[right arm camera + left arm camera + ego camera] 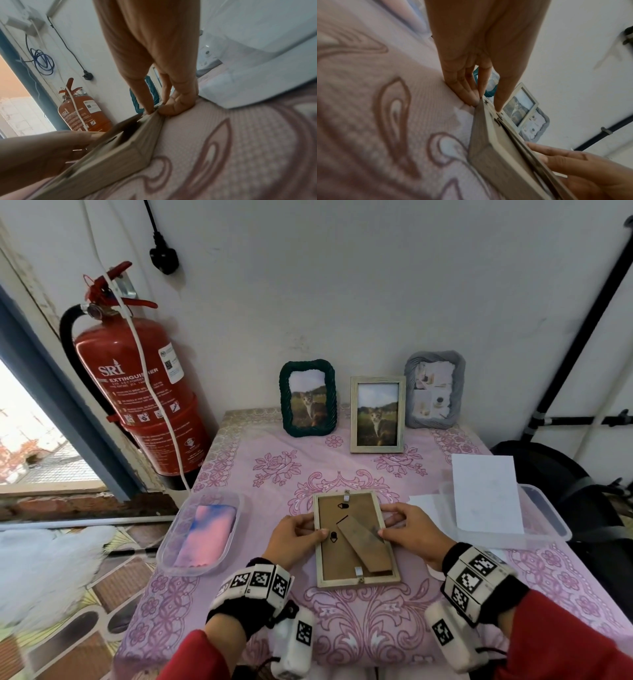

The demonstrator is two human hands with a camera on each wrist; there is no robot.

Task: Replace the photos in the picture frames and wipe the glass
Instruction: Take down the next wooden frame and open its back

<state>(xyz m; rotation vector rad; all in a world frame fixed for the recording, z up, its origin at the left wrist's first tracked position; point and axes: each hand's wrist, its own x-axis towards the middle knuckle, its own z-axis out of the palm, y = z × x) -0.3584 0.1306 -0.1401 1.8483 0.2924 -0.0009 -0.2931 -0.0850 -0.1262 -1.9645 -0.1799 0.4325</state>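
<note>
A pale wooden picture frame (356,583) lies face down in the middle of the table, brown backing and folded stand up. My left hand (310,529) pinches its left edge, thumb on the backing by a black turn clip. In the left wrist view my left hand (481,100) holds the frame (489,152) with its fingers at the edge. My right hand (394,522) pinches the right edge, thumb on the stand's tip. The right wrist view shows my right hand (157,109) with fingers curled against the frame (120,155). A pink and blue cloth (207,534) lies in a clear tray (164,546) on the left.
Three frames stand at the back against the wall: a green one (307,398), a pale wooden one (377,414) and a grey one (434,389). White paper (486,494) lies in a clear tray (548,518) on the right. A red fire extinguisher (144,392) hangs left of the table.
</note>
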